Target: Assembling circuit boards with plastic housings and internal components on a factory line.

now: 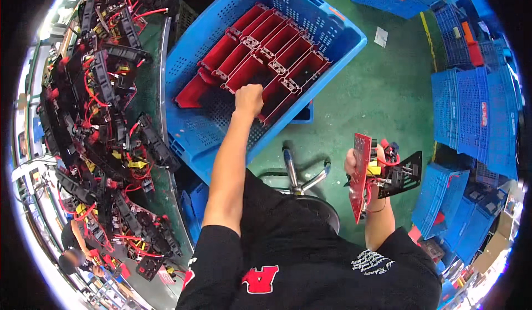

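My left hand (249,100) reaches into a large blue plastic crate (191,144). Its fingers are closed at the near end of several red open-topped metal housings (256,69), and what lies inside the fingers is hidden. The housings stand side by side in rows, with pale edges. On the right, my right hand (351,163) is shut on a red circuit board (360,171), which stands on edge. Yellow and black components, red wires and a black perforated bracket (407,176) are attached to the board's right side.
Along the left runs a bench piled with similar circuit assemblies (102,83) with red wires. Below the crate are a chair's metal legs (296,185). Stacked blue crates (460,110) line the right side of the green floor (377,88). Another person (75,249) is at the lower left.
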The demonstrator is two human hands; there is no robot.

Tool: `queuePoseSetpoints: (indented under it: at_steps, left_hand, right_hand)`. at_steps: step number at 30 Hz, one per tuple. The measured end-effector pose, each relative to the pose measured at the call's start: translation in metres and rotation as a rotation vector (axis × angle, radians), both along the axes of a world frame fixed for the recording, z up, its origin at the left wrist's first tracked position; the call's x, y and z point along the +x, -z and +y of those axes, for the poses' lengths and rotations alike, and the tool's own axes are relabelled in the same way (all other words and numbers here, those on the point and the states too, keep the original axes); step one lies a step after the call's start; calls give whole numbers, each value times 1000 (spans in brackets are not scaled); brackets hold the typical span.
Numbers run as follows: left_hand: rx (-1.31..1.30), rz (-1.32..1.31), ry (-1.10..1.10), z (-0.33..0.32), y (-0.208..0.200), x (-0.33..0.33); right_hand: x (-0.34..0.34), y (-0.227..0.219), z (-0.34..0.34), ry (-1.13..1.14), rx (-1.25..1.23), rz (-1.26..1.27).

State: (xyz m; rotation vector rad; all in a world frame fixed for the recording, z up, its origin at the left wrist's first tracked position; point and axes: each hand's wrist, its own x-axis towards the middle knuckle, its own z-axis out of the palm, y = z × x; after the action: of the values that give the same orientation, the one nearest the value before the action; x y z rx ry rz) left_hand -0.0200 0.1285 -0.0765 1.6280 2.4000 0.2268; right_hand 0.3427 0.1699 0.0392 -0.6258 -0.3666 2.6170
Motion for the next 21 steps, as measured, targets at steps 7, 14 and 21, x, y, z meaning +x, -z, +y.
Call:
queuePoseSetpoints:
  at_steps: [7,14,21]
  left_hand:
    - [247,362,7,-70,-187,44]
    - [215,807,64,-280,-321,173]
    - [263,957,-427,-432,-345,319]
  right_hand:
    - [-13,37,-3,-122,162,281]
    - [-56,-21,-50,-216,-126,196]
    - [-106,-34,-73,-983,94,710]
